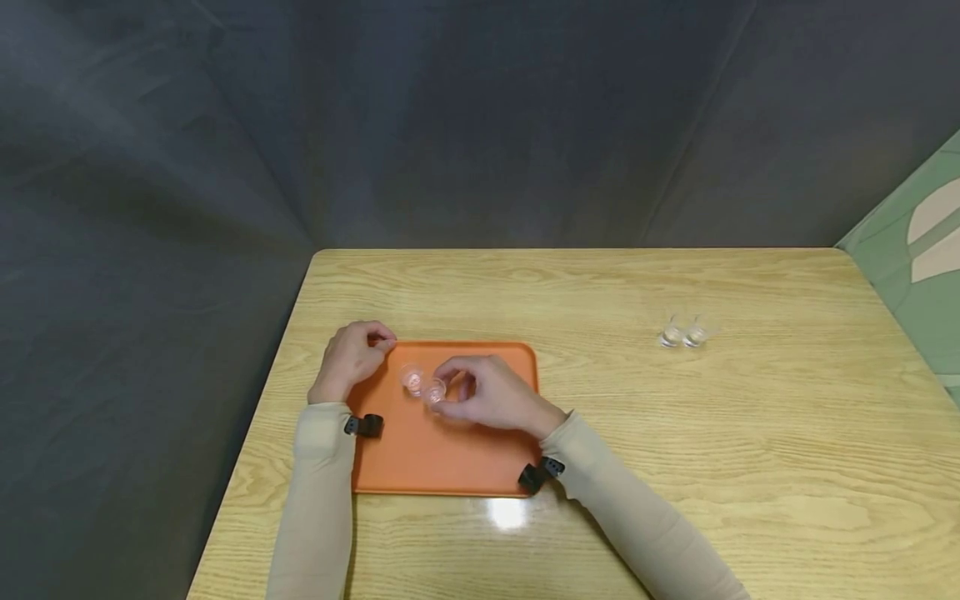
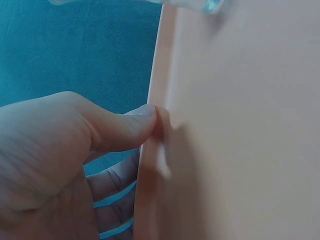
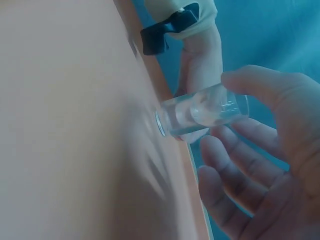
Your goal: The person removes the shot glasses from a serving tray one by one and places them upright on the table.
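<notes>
An orange tray (image 1: 442, 462) lies on the wooden table. My left hand (image 1: 354, 358) pinches its far left corner; in the left wrist view the thumb (image 2: 127, 131) presses on the rim, with fingers curled on the outer side. Over the tray, my right hand (image 1: 491, 393) holds a small clear glass (image 1: 434, 392) between thumb and fingers. Seen from the right wrist, that glass (image 3: 205, 107) has its base towards the tray; whether it touches is unclear. Just left of it, a second clear glass (image 1: 412, 381) stands on the tray.
Farther right on the table (image 1: 750, 450), two more clear glasses (image 1: 671, 335) stand side by side. A dark curtain (image 1: 525, 125) hangs behind the table and along its left side. Green patterned fabric (image 1: 922, 267) shows at the right edge.
</notes>
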Demonstrator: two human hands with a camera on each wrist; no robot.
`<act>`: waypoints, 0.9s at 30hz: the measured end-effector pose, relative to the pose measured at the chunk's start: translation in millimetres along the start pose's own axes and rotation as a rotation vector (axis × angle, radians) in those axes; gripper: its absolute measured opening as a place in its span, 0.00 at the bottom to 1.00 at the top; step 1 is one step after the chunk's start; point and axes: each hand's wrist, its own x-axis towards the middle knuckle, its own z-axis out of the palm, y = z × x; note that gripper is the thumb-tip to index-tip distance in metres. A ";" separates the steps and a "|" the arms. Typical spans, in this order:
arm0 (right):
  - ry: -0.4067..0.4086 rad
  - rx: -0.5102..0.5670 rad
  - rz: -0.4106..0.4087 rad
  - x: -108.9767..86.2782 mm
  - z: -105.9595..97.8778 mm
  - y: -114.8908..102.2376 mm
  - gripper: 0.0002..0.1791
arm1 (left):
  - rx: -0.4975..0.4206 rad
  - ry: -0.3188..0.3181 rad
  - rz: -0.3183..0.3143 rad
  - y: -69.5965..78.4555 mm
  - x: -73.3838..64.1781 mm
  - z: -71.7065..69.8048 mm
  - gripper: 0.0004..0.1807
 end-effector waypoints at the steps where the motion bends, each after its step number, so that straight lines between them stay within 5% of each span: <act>1: 0.011 0.009 0.006 -0.9 -1.6 0.6 0.16 | 0.001 0.000 0.005 0.1 -0.1 -0.1 0.08; 16: 0.206 0.141 0.056 -15.4 -25.1 15.5 0.18 | 0.006 0.002 0.023 0.0 1.0 -0.7 0.08; 27: 0.255 0.215 0.137 -29.3 -38.0 25.5 0.17 | 0.005 -0.004 0.020 -2.2 -0.4 -0.4 0.08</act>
